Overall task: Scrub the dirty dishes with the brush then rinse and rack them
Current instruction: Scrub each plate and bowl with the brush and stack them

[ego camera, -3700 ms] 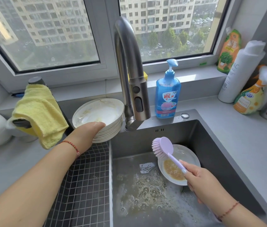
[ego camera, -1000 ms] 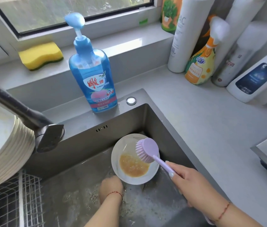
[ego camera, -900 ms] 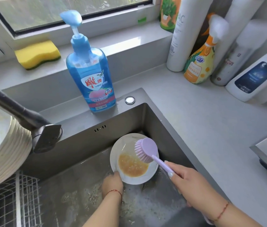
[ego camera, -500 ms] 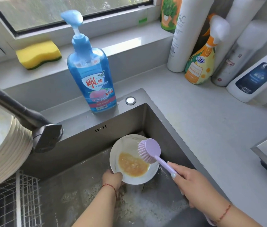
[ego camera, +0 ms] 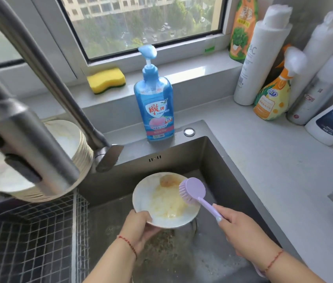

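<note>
A white plate (ego camera: 147, 196) smeared with yellowish-brown residue is lifted and tilted above the sink floor. My left hand (ego camera: 139, 227) grips its near-left rim. My right hand (ego camera: 241, 229) holds the handle of a lilac dish brush (ego camera: 193, 190), whose bristles touch the plate's right side. A stack of dirty white plates (ego camera: 75, 144) stands at the left behind the faucet. A wire rack (ego camera: 28, 237) fills the left basin.
The grey faucet (ego camera: 24, 123) looms large at the left, its spout over the sink (ego camera: 212, 160). A blue soap bottle (ego camera: 155, 107) stands behind the sink, a yellow sponge (ego camera: 106, 79) on the sill. Cleaning bottles (ego camera: 271, 94) crowd the right counter.
My left hand has lifted and tilted the plate off the sink floor. The residue has spread across the plate, and the brush now touches its right side. The camera moved closer.
</note>
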